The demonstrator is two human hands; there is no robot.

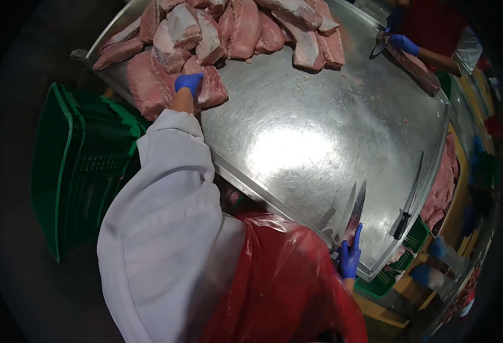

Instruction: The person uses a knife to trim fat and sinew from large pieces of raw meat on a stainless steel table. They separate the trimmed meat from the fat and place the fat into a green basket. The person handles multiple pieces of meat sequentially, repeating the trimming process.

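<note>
Head: knife blade points up-table.

Shiny steel table, green crates, dim floor.
</note>
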